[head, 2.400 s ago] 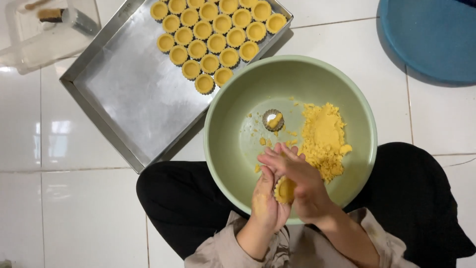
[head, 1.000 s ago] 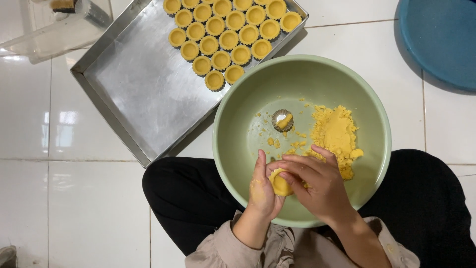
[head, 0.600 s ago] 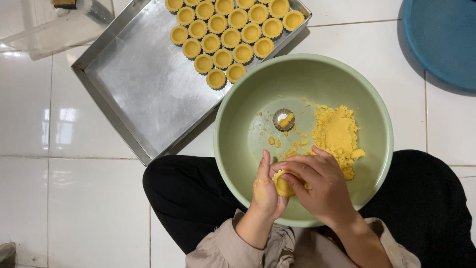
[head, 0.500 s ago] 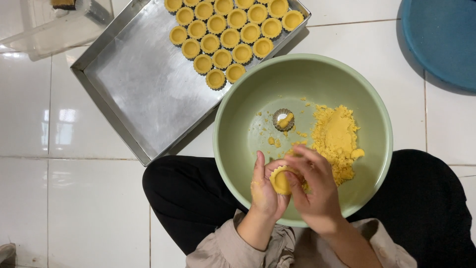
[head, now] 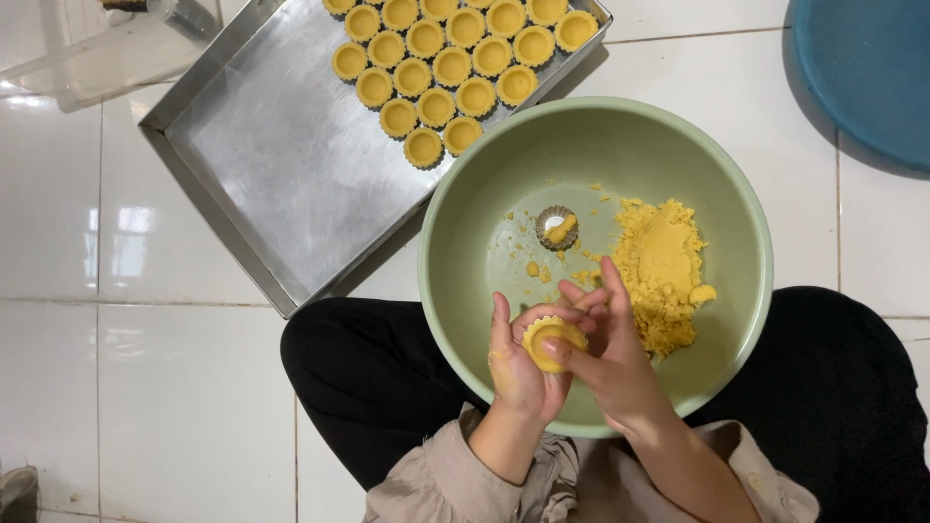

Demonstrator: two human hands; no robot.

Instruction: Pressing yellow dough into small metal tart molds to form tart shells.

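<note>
Head view, green bowl [head: 455, 252] as landmark: cut off at the frame's top edge, rows of filled tart shells [head: 455, 58] on the steel tray [head: 271, 184] up-left of the bowl; cropped too, a blue tub [head: 872, 77] to its upper right and a clear container [head: 107, 48] beyond the tray. Over the bowl's near rim, one small round yellow dough shell [head: 552, 343], edge fluted, middle pressed hollow. Cupped under it and closed on it, left hand [head: 518, 373]; curled over it, right hand [head: 605, 358], thumb on the dough; deeper inside the bowl, crumbly yellow dough [head: 664, 271] and a small metal mould [head: 556, 227].

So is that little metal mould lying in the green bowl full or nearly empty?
Nearly empty: the mould shows bare metal, with only a small dab of yellow dough inside.
</note>
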